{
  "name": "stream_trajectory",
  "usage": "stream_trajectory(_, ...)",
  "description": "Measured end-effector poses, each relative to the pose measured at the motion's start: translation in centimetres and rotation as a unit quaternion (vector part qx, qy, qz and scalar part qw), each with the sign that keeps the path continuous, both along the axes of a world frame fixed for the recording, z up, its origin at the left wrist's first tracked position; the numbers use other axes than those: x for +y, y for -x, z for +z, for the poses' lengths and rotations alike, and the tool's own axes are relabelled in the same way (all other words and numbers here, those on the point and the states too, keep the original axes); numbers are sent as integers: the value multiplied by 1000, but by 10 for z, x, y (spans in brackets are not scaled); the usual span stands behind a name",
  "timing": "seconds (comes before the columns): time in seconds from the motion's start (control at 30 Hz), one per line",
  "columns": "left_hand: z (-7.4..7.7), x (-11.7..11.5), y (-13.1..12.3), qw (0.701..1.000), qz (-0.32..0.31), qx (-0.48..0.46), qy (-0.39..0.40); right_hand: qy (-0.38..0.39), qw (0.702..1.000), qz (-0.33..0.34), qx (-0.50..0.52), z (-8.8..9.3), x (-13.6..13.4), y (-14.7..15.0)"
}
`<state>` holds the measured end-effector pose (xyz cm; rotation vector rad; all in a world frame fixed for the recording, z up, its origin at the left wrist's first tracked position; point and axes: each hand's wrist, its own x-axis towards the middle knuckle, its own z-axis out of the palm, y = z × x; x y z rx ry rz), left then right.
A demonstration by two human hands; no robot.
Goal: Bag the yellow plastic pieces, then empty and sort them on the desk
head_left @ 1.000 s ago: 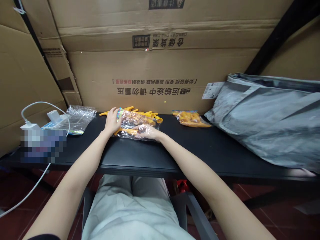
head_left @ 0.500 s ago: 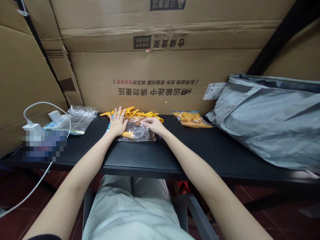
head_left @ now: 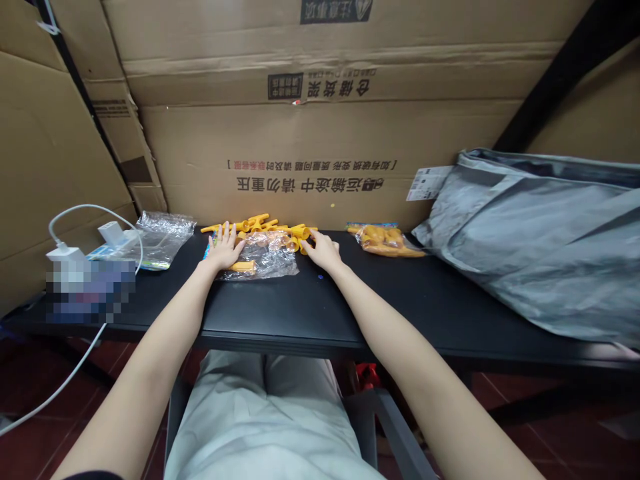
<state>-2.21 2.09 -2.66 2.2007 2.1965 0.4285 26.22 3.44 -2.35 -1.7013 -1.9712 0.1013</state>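
Observation:
My left hand (head_left: 225, 251) lies with spread fingers on the left part of a crinkled clear plastic bag (head_left: 273, 261). A yellow plastic piece (head_left: 244, 266) shows at the bag's front left, and a bit of blue card edge is beside my left hand. Loose yellow cone-ended plastic pieces (head_left: 259, 221) lie heaped behind the bag, against the cardboard. At the right end of this heap is my right hand (head_left: 324, 252). Its thumb and forefinger are apart, beside a yellow cone piece (head_left: 300, 231); the other fingers are partly hidden.
Another clear bag of yellow pieces (head_left: 383, 240) lies to the right, before a large grey fabric bag (head_left: 540, 247). An opened clear wrapper (head_left: 167, 237) and a white charger (head_left: 65, 257) with its cable are on the left. A cardboard wall (head_left: 310, 133) stands behind the black table (head_left: 280, 313).
My right hand has left the plastic bag's edge and moved slightly right, to the loose yellow pieces. The bag and my left hand have shifted a little left, uncovering more yellow pieces.

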Motion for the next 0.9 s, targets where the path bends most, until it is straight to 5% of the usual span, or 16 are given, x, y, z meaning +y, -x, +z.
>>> stream_trajectory(0.3, 0, -2, -1, 1000, -7, -8, 6, -28, 993, -2, -113, 0, -4, 2)
stream_trajectory(0.67, -3, 1, 2, 1000, -13, 17, 17, -80, 993, -87, -24, 2, 4, -10)
stream_trajectory(0.9, -1, 0, 2, 999, -15, 21, 38, -153, 982, -69, 89, 12, 1, -19)
